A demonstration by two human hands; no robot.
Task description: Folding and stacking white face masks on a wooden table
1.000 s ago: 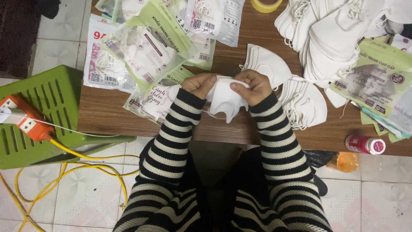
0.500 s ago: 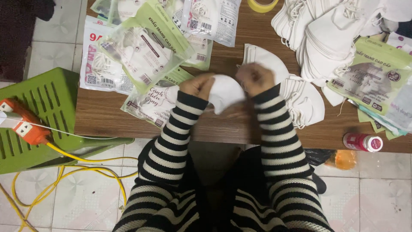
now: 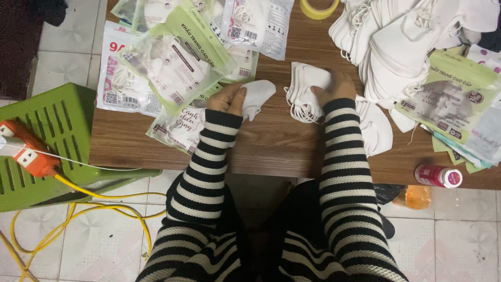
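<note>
My left hand (image 3: 228,98) holds a folded white face mask (image 3: 258,96) just above the brown wooden table (image 3: 271,143), next to a green and clear mask packet (image 3: 180,124). My right hand (image 3: 334,85) rests on a small stack of white masks (image 3: 305,91) at the table's middle, fingers curled over its right side. Both arms wear black and white striped sleeves.
Several packed mask packets (image 3: 177,57) lie at the far left of the table. A big heap of loose white masks (image 3: 402,42) fills the far right, with green packets (image 3: 454,96) beside it. A tape roll (image 3: 318,8), a small red-capped bottle (image 3: 437,175), a green stool (image 3: 49,141) with an orange power strip (image 3: 23,149) and a yellow cable.
My hands, together on one mask, have parted. The left keeps the mask and shifted left; the right moved right and away onto the stack of masks.
</note>
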